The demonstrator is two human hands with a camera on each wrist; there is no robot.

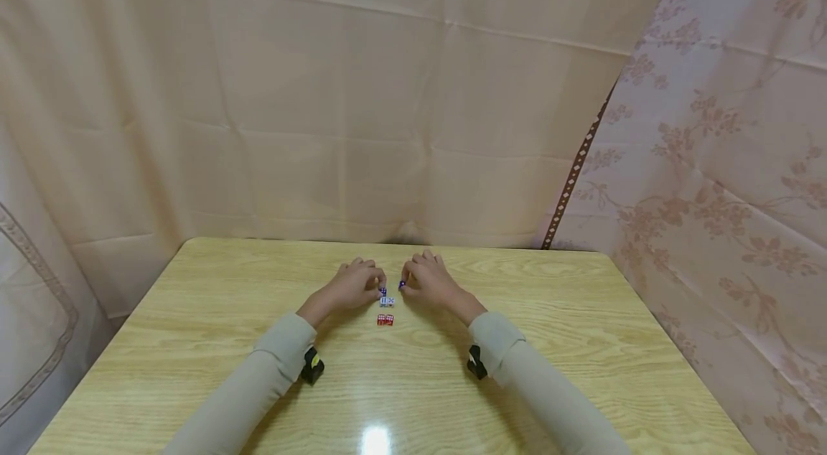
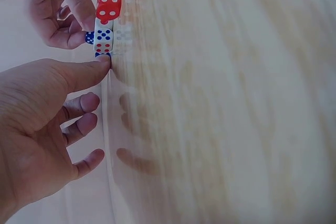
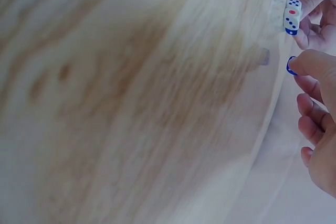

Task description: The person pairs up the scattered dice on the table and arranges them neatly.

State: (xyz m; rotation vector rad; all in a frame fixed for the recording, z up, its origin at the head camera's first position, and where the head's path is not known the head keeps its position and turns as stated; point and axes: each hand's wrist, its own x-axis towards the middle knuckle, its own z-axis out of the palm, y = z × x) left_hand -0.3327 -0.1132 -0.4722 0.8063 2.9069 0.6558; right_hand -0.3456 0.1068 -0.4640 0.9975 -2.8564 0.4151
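Toward the far part of the table my left hand [image 1: 352,285] pinches a blue die [image 1: 382,291] with white pips, right behind a pair of white dice [image 1: 387,302]. In the left wrist view my thumb covers most of that blue die [image 2: 103,54]. To its right, my right hand [image 1: 431,281] grips another blue die [image 1: 402,284] between thumb and forefinger. In the right wrist view this die [image 3: 291,65] stands apart from the row, with a reflection on the tabletop. Two red dice [image 1: 385,320] lie side by side in front of the white ones.
The wooden table [image 1: 400,390] has a glossy top that reflects the dice and a light. A beige curtain [image 1: 323,118] hangs behind it, and a flowered curtain [image 1: 723,211] on the right. Dark wrist devices sit under both cuffs.
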